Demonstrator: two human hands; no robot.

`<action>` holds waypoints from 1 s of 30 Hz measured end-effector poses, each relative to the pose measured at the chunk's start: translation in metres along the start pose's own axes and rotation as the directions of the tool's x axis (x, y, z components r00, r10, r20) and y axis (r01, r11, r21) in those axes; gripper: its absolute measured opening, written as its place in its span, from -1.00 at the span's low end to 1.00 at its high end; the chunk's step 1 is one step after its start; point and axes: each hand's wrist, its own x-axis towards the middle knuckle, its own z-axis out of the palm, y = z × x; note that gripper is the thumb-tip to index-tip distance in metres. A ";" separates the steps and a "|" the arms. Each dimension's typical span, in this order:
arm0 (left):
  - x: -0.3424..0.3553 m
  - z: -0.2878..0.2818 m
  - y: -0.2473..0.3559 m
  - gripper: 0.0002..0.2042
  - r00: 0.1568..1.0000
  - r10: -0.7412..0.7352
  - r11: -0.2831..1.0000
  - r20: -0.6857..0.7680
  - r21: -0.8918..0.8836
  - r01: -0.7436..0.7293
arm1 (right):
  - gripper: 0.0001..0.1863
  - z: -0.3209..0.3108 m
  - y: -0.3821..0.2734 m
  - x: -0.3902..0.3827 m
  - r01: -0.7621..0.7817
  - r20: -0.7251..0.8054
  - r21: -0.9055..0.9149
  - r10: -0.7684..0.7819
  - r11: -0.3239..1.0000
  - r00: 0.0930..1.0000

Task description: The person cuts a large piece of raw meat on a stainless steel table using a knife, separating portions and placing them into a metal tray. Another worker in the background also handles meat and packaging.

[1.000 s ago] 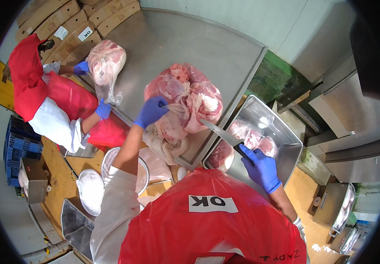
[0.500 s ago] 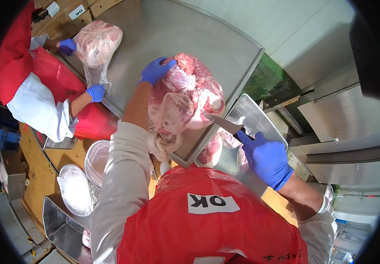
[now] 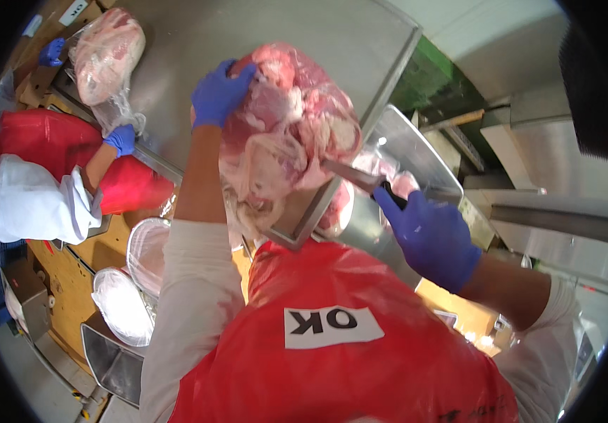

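Note:
A large raw cut of meat point(image 3: 286, 134), pink with pale fat, lies near the corner of the metal table point(image 3: 247, 28). My gloved left hand point(image 3: 221, 95) grips its upper left edge with the fingers curled over it. In my gloved right hand point(image 3: 431, 236) is a knife point(image 3: 353, 173), its dark handle inside the fist and its blade pointing left. The blade's tip meets the meat's lower right side; whether it has entered cannot be made out. A loose, pale flap hangs from the meat's lower left, over the table edge.
At the left, a co-worker's gloved hand point(image 3: 121, 139) holds plastic around another bagged meat piece point(image 3: 110, 56). A metal tub point(image 3: 424, 151) with meat cuts stands beyond the table's right edge. Lower left are a round plastic-covered container point(image 3: 122, 307) and a metal bin point(image 3: 114, 363).
The view has shifted, and the table scene sits differently in it. My left hand still grips the meat, and the knife tip remains at its right side. The co-worker's bagged piece has turned more upright.

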 end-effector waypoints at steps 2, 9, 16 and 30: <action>0.002 -0.009 0.002 -0.25 0.999 0.006 1.000 -0.033 0.007 -0.006 | -0.30 0.025 0.029 -0.007 -0.039 0.008 -0.001 0.039 0.999 0.999; 0.003 -0.013 0.008 -0.23 0.999 -0.037 0.998 -0.031 -0.053 0.036 | -0.43 0.158 0.108 -0.019 0.055 -0.212 0.065 -0.040 0.996 0.977; 0.009 -0.014 0.006 -0.27 0.997 -0.074 0.996 0.007 -0.053 0.074 | -0.29 0.281 0.132 0.008 0.143 -0.261 0.333 -0.054 0.932 0.964; 0.004 -0.006 -0.025 -0.21 0.996 -0.092 0.964 -0.004 -0.249 0.088 | -0.44 0.410 0.094 0.067 0.136 -0.375 0.517 0.081 0.845 0.924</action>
